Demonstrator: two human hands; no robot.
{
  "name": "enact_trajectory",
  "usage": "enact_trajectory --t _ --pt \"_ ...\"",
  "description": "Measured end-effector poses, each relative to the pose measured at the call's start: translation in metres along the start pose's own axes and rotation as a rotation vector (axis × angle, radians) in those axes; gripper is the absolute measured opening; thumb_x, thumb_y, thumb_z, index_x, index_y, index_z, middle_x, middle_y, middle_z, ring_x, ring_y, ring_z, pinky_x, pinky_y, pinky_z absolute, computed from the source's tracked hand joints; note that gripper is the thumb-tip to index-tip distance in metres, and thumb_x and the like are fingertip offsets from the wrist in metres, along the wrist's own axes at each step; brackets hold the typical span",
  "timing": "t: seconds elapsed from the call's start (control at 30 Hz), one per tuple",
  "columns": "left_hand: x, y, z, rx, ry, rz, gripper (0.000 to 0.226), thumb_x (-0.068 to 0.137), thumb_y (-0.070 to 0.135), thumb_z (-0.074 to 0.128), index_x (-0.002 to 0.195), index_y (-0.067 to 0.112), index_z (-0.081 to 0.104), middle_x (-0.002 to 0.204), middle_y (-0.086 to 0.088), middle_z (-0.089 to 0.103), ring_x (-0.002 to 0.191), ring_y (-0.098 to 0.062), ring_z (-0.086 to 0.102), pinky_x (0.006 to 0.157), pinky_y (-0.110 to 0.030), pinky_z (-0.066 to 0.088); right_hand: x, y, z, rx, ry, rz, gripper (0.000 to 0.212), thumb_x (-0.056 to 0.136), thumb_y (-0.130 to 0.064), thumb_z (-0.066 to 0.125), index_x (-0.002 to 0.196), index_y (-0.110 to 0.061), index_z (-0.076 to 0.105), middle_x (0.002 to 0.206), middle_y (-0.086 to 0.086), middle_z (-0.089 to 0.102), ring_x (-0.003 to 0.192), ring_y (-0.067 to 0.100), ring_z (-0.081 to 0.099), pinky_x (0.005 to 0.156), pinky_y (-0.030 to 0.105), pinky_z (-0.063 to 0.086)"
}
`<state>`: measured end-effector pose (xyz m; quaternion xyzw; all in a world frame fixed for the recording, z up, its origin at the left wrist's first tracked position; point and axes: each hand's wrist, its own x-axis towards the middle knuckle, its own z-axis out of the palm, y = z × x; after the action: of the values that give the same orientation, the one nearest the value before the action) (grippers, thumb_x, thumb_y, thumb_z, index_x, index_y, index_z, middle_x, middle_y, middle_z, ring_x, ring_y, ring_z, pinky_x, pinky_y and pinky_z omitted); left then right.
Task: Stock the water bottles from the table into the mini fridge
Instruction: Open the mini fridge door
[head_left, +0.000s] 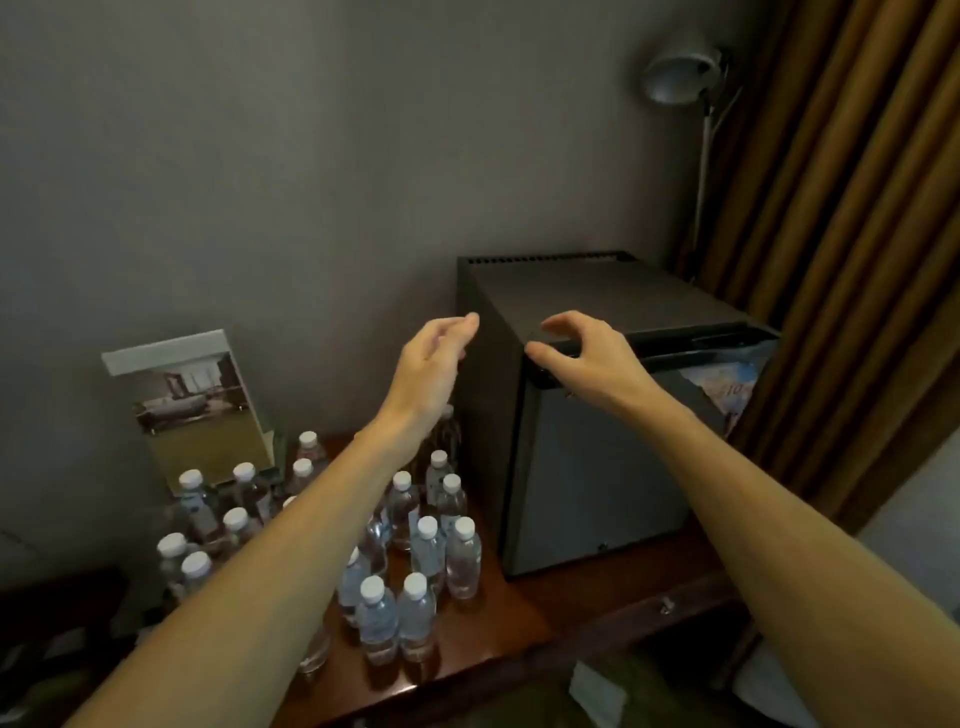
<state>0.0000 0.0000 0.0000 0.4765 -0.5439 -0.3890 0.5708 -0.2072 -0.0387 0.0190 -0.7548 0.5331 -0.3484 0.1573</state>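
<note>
While my right hand (582, 353) arches over the top front corner of the mini fridge (597, 291), its fingers are spread and curved above the door's upper lip with the thumb out in front of it. It isn't clamped on anything, and I can't tell whether the fingertips touch. My left hand (431, 364) hangs loose and empty just beside the fridge's upper left edge. A dark gap runs along the top of the door (597, 467) and widens toward the right, so I'd judge the door is cracked open rather than sealed. It's a stiff panel, and that top lip looks like the place to hook fingers and pull. Down left, the water bottles (415, 613) stand upright with white caps, packed in a cluster on the wooden table (493, 639) just beside the fridge, none in hand. They look small, clear and full, so light enough one-handed, though thin plastic gives under a squeeze. I'd take each around the middle of the body, and carefully, because neighbours that close tip easily. Behind them a printed card (197, 410) leans on the wall. A lamp (680, 73) and a brown curtain (857, 208) are at the far right.
</note>
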Motion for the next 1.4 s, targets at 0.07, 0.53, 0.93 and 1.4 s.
enact_trajectory --t 0.07,0.53,0.93,1.4 --pt "0.017 -0.009 0.005 0.009 -0.042 -0.028 0.024 0.104 0.045 0.053 0.118 0.031 0.066 0.122 0.005 0.067 0.119 -0.010 0.061 0.110 -0.037 0.047 0.011 0.005 0.003 -0.106 -0.013 -0.002 0.050 0.096 -0.043 0.069 0.137 -0.017 0.061 0.128 -0.002 0.063 0.113 0.011 0.058 0.090 0.028 0.049" --pt "0.052 -0.062 0.044 -0.074 -0.219 -0.139 0.025 0.105 0.044 0.051 0.112 0.027 0.069 0.119 -0.003 0.070 0.111 -0.011 0.065 0.092 -0.024 0.051 0.037 0.034 0.007 -0.345 -0.099 -0.032 0.040 0.093 -0.055 0.066 0.113 -0.022 0.075 0.104 -0.007 0.069 0.099 0.010 0.062 0.084 0.032 0.051" --pt "0.064 -0.081 0.068 -0.111 -0.044 -0.069 0.034 0.105 0.036 0.055 0.104 0.011 0.077 0.102 -0.013 0.075 0.103 -0.021 0.071 0.089 -0.031 0.056 0.073 0.050 0.011 -0.415 -0.113 -0.252 0.040 0.086 -0.068 0.058 0.079 -0.028 0.060 0.079 -0.014 0.059 0.079 0.011 0.059 0.068 0.034 0.046" --pt "0.044 -0.105 0.109 -0.032 0.338 0.062 0.034 0.106 0.028 0.054 0.109 0.003 0.076 0.103 -0.015 0.078 0.100 -0.024 0.075 0.085 -0.033 0.059 0.088 0.077 0.013 -0.407 -0.053 -0.535 0.042 0.092 -0.061 0.057 0.076 -0.023 0.064 0.079 0.000 0.065 0.085 0.032 0.064 0.066 0.035 0.039"
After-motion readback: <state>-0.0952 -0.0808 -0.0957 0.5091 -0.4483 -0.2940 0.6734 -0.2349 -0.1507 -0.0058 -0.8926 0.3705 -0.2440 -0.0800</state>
